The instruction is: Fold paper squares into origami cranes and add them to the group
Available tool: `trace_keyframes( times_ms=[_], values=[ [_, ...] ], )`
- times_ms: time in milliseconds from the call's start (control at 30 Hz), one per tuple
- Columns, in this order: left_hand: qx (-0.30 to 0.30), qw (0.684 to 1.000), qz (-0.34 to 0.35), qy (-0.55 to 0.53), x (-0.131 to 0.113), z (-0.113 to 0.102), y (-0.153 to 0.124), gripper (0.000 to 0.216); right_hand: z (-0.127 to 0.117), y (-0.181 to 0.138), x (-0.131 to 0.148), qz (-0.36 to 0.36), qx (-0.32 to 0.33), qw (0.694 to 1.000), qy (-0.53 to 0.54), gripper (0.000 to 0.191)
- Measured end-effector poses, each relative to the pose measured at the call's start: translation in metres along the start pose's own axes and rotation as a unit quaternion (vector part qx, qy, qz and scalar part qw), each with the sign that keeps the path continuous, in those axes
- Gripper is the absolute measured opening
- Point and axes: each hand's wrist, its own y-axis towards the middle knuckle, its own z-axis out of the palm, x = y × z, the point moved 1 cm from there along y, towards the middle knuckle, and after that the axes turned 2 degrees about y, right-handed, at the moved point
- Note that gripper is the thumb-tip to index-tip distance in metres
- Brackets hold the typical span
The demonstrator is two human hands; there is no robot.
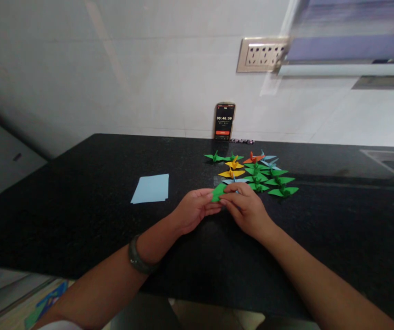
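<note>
My left hand (192, 210) and my right hand (245, 209) meet over the black countertop (80, 220), both pinching one small piece of folded green paper (218, 192) between their fingertips. Right behind the hands lies a cluster of finished paper cranes (256, 173) in green, yellow, orange and light blue. A dark band sits on my left wrist.
A stack of light blue paper sheets (151, 188) lies to the left of my hands. A phone (224, 121) showing a timer leans upright against the tiled wall at the back. A wall socket panel (262, 55) is above it. A sink edge (392, 162) shows at the right.
</note>
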Motion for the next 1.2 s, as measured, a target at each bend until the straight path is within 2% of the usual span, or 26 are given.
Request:
trace_keyframes(
  times_ms=[133,300,467,533,767,867,900,933,1000,1067,1200],
  values=[
    [-0.001,0.999,0.005,0.031,0.004,0.000,0.002,0.024,0.003,0.001,0.003,0.064,-0.025,0.997,0.023,0.013],
    [-0.012,0.995,0.032,0.096,0.007,0.000,0.002,0.031,0.006,0.000,0.002,0.087,-0.033,0.995,0.018,0.013],
    [-0.032,0.958,0.101,0.267,0.005,0.000,-0.001,0.037,0.011,-0.001,0.002,0.096,-0.038,0.994,0.026,0.012],
    [-0.051,0.947,0.111,0.298,0.005,0.000,-0.001,0.036,0.012,0.000,0.003,0.099,-0.036,0.994,0.032,0.014],
    [-0.093,0.956,0.102,0.258,0.005,0.002,-0.001,0.032,0.011,0.000,0.007,0.112,-0.044,0.991,0.059,0.016],
    [-0.097,0.956,0.098,0.258,0.005,0.001,0.000,0.027,0.013,-0.002,0.005,0.155,-0.043,0.984,0.076,0.013],
    [-0.097,0.955,0.098,0.261,0.005,0.000,0.001,0.026,0.014,-0.003,0.003,0.182,-0.048,0.978,0.087,0.007],
    [-0.098,0.953,0.099,0.268,0.004,0.000,0.001,0.025,0.015,-0.003,0.001,0.213,-0.056,0.970,0.103,0.011],
    [-0.093,0.943,0.105,0.301,0.003,-0.002,0.001,0.023,0.017,-0.004,-0.003,0.273,-0.068,0.947,0.157,0.044],
    [-0.078,0.923,0.117,0.358,0.000,-0.002,-0.001,0.022,0.019,-0.004,-0.006,0.310,-0.035,0.920,0.236,0.056],
    [-0.050,0.848,0.164,0.501,-0.009,-0.003,-0.005,0.017,0.020,-0.005,-0.008,0.369,0.089,0.868,0.321,0.027]
  ],
)
